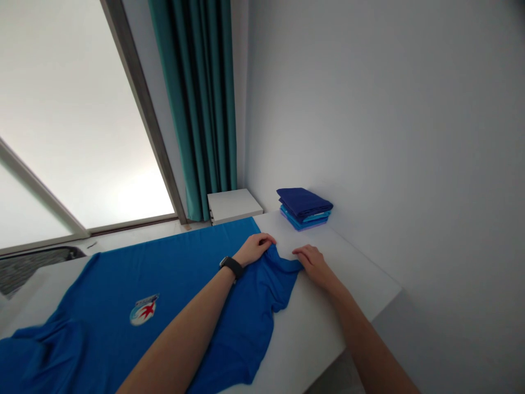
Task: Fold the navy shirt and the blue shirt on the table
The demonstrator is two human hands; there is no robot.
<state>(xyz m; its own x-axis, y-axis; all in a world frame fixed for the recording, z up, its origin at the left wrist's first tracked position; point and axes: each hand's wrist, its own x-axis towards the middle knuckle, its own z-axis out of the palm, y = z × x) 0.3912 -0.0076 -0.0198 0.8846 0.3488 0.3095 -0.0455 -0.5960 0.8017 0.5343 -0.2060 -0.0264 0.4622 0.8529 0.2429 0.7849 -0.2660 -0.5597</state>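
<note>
Bright white light came from the window (77, 120), washed out beyond and left of the left hand (252, 250). The wall (389, 137) to the right of the right hand (314, 264) was dim grey, darkest high above it.

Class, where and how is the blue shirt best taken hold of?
Probably by the edge facing the folded stack, pinched at two spots, roughly where the left hand and right hand are. Come from the right with one hand, across the cloth with the other. The blue shirt lies mostly flat on the table, giving little to pinch mid-panel, while this end is gathered into folds.
</note>
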